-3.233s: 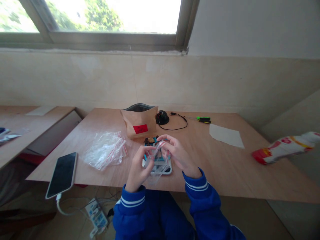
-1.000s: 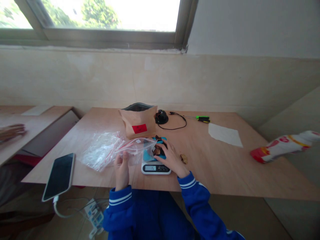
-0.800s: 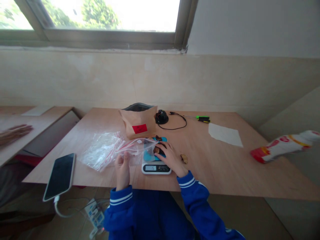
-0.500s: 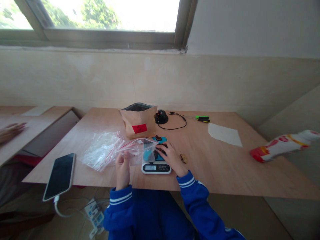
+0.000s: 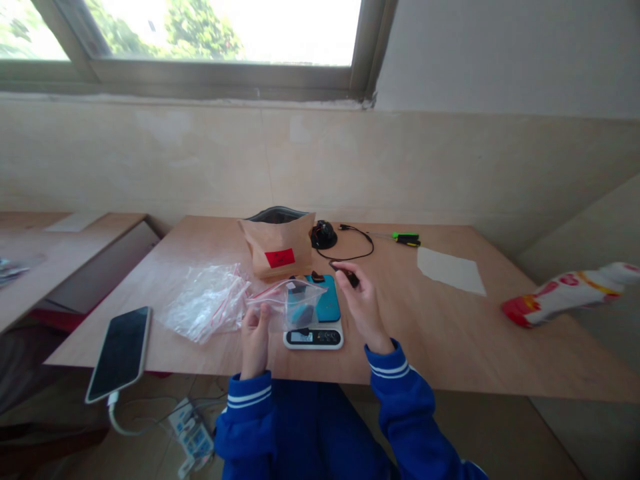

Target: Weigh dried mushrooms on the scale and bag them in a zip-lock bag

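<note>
My left hand (image 5: pixel 257 333) pinches a clear zip bag (image 5: pixel 280 308) with a red seal line. The bag spreads over the left part of a white scale with a blue top (image 5: pixel 329 303). Dark pieces (image 5: pixel 317 277) lie at the scale's back edge, and another dark shape shows at the bag's lower end. My right hand (image 5: pixel 363 300) is raised just right of the scale, its fingers closed on a dark piece (image 5: pixel 353 278). Behind the scale stands an open brown paper pouch (image 5: pixel 277 243) with a red label.
A pile of clear bags (image 5: pixel 203 300) and a phone (image 5: pixel 120 353) on a cable lie left. Behind are a black round object (image 5: pixel 324 235), a black cable (image 5: pixel 367 252) and screwdrivers (image 5: pixel 407 239). White paper (image 5: pixel 450 270) and a tilted bottle (image 5: pixel 565 293) are right.
My right hand has lifted off the scale and moved right and back with a dark piece. My left hand and the bag have shifted slightly right. The person's hand at far left has gone from view.
</note>
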